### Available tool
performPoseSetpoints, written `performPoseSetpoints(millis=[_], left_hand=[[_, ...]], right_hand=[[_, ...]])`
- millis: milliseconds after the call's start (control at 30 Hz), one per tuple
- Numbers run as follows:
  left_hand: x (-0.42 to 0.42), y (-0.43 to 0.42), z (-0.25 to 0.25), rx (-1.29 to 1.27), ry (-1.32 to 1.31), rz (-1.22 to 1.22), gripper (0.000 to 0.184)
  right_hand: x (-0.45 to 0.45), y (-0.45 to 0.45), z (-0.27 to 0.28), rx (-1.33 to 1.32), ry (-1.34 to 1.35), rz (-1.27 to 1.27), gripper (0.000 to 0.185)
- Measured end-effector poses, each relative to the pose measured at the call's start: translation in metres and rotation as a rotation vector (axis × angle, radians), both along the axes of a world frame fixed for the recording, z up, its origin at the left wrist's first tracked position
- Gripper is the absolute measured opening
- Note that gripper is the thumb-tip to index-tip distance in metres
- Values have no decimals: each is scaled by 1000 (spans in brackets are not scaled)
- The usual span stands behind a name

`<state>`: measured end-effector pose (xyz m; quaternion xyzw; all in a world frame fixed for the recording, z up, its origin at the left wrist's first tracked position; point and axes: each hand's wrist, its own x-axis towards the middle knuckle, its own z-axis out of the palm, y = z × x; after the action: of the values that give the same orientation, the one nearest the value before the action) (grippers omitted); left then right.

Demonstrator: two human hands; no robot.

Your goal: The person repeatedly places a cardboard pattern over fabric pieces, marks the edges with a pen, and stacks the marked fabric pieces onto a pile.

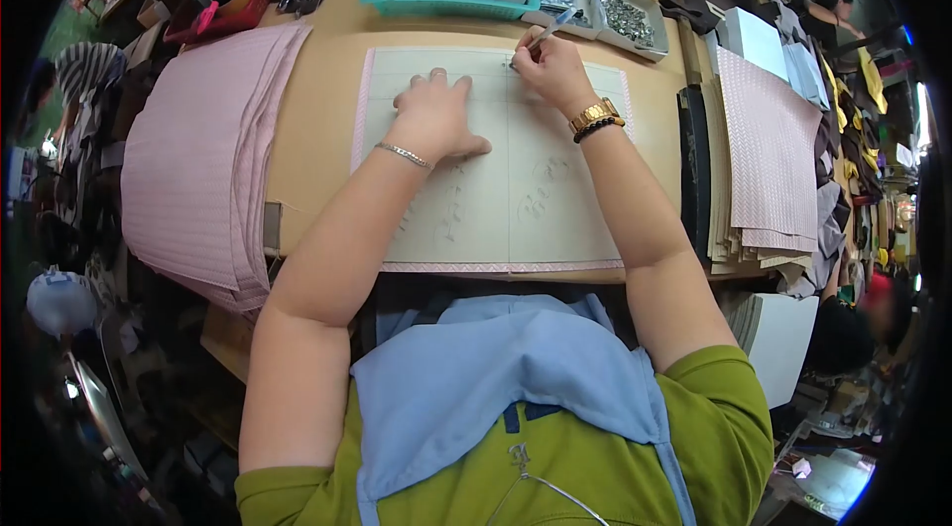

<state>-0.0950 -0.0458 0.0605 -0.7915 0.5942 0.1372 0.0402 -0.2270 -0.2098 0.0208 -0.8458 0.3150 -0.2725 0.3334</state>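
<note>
A pale green sheet with ruled lines and handwriting lies on a pink patterned sheet whose edges show around it. My left hand rests flat on the green sheet, left of its middle line, fingers spread and holding nothing. Near the sheet's top edge, my right hand grips a pen, its lower end close to the middle line. The pen's tip is too small to make out clearly.
Pink sheets are stacked at the left and right. Beyond the green sheet stand a teal tray and a box of small metal parts. A red basket sits at the back left. People are in the background at both sides.
</note>
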Motion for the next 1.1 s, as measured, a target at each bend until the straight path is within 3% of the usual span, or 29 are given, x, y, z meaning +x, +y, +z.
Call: performPoseSetpoints(millis=[167,233,333,400,467,533,633,867,1100], left_hand=[[3,-2,-5,-20,16,-5,91],[5,-1,-6,-1,26,-14,94],[10,-3,1,45,12,-75,103],[12,-4,3,95,-19,-138,108],[17,-7,-4,78,-50,-151,116],[21,-4,-9,23,-88,-190,118],[22,2,-8,14,-56,-187,124],[22,2,-8,12,-60,-179,131],[19,1,-7,33,-60,-167,128]], right_hand=[[4,-10,-15,-129,-64,-44,18],[3,-13,-7,-227,142,-85,18],[-4,13,-7,63,-385,35,14],[-10,77,9,275,-483,277,8],[-16,144,15,340,-387,487,5],[-17,173,24,35,-239,685,6],[-13,206,23,155,-232,755,9],[10,224,-3,-81,-220,866,15],[-4,221,1,-129,-129,888,17]])
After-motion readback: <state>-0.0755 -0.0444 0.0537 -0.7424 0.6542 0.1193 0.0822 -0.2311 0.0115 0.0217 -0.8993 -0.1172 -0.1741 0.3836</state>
